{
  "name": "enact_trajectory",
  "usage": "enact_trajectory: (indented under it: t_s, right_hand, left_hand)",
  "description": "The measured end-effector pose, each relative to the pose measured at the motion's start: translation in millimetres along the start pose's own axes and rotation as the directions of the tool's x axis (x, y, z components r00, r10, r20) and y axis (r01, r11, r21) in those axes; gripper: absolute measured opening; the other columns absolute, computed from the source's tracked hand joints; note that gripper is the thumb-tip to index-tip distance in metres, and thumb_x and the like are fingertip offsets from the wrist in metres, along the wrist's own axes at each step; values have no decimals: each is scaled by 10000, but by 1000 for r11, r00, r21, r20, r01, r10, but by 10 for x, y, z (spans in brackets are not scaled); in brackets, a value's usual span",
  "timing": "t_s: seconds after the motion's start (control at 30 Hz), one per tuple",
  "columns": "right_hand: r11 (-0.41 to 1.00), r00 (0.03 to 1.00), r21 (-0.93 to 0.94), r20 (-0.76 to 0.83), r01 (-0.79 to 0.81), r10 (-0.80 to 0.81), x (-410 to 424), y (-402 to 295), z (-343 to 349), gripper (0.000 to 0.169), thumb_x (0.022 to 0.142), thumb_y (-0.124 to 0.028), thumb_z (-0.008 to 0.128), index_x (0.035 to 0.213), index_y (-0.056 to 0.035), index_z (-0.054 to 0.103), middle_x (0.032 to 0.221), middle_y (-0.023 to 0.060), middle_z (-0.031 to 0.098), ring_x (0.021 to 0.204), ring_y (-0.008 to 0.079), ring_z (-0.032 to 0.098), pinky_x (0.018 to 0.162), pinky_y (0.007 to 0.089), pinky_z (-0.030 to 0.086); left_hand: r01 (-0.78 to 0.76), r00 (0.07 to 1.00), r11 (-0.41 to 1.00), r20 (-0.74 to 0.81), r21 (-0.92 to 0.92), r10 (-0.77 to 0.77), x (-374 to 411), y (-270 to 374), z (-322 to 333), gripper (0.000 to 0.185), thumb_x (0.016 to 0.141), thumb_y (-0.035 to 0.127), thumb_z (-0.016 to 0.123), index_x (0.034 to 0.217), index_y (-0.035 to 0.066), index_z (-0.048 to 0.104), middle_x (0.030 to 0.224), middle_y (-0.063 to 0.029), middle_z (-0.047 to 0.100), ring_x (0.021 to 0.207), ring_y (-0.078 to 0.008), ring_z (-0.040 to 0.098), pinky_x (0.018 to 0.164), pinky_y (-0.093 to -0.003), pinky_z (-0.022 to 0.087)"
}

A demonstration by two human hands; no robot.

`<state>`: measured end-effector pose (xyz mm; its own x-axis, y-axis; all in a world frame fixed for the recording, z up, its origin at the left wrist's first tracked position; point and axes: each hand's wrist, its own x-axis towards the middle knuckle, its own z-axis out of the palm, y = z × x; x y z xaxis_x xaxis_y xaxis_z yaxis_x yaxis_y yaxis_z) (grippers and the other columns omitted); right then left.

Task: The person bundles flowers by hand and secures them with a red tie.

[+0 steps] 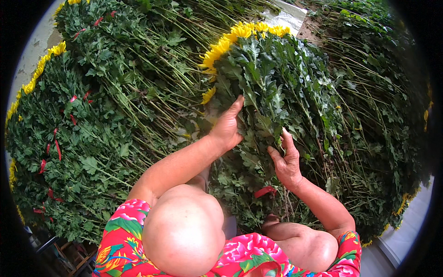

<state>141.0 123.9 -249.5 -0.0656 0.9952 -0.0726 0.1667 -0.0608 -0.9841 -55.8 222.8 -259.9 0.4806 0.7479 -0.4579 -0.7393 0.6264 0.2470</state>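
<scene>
A thick bunch of leafy chrysanthemum stems (266, 79) lies across the middle, its yellow flower heads (219, 52) lined up along the far end. My left hand (228, 124) wraps around the bunch's left side below the blooms, thumb up, and the leaves hide its fingers. Lower down and to the right, my right hand (288, 162) grips stems between its thumb and fingers. Between my knees, a red tie (264, 191) shows among darker leaves beneath the bunch.
On the left, large bundles of chrysanthemums (86, 149) with red ties are heaped, blooms facing outward. More stems (380, 114) pile up on the right. A pale plastic sheet (287, 17) lies at the back. Slatted wooden pieces (78, 259) stand at lower left.
</scene>
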Motion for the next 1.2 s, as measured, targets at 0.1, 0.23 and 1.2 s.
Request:
enact_trajectory:
  t_s: [0.1, 0.23, 1.2]
  right_hand:
    - [1000, 1000, 27, -20, 4, -4, 8, -63, 48, 667, 916, 118, 648, 1521, -68, 437, 1273, 87, 657, 1159, 157, 581, 1026, 305, 445]
    - [1000, 998, 18, -60, 13, -11, 31, 0, -20, 663, 918, 115, 650, 1521, -71, 450, 1293, 74, 642, 1173, 159, 573, 1042, 312, 437]
    - [969, 901, -227, 392, -102, 187, 127, -74, -54, 528, 1006, -126, 678, 1504, -82, 511, 1255, 171, 709, 1137, 224, 677, 999, 338, 499]
  left_hand:
    - [-16, 999, 1000, 48, 10, 15, 39, 17, -183, 419, 1070, 386, 565, 1385, 112, 588, 1332, -74, 668, 1206, -242, 650, 1081, -469, 516]
    - [-75, 997, 997, 1, -35, 75, 10, 7, -169, 363, 1075, 338, 560, 1336, 92, 615, 1261, -72, 697, 1159, -234, 671, 1048, -450, 539]
    - [56, 998, 997, -5, 49, -56, -288, 260, -292, 442, 1016, 346, 627, 1350, 57, 617, 1275, -112, 700, 1182, -273, 663, 1077, -463, 504]
